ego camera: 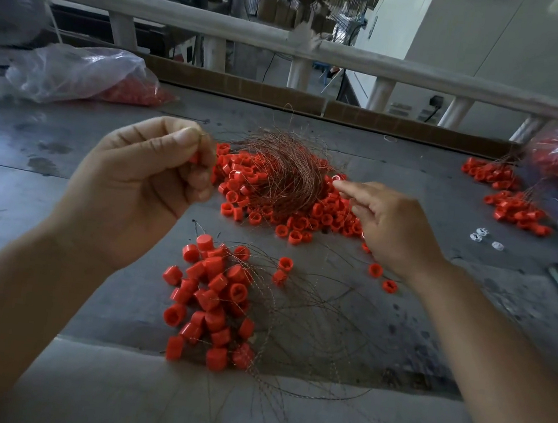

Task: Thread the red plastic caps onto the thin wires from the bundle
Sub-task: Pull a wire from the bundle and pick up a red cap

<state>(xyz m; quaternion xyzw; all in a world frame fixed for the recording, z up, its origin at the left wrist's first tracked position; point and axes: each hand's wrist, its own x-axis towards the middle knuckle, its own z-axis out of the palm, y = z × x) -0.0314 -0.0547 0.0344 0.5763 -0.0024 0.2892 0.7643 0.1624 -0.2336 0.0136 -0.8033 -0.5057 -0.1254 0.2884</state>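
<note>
Head view, as I read it from my station. The left hand [143,176] is raised above the grey table [70,155], its fingers curled, pinching one red cap [193,158] between thumb and fingertips; a thin wire end [200,136] shows just above the thumb. The right hand [393,223] lies lower, fingers stretched forward and loosely spread, the index tip touching the loose cap pile [271,207]. The wire bundle [285,174], a coppery tangle, rests on top of that pile, between the two hands. Nearer to me lies a second heap of caps [212,304] with wires [309,335] trailing from it to the right across the table. A clear bag [89,74] holding red caps sits at the far left; small clusters of wired caps [512,208] lie at the far right.
</note>
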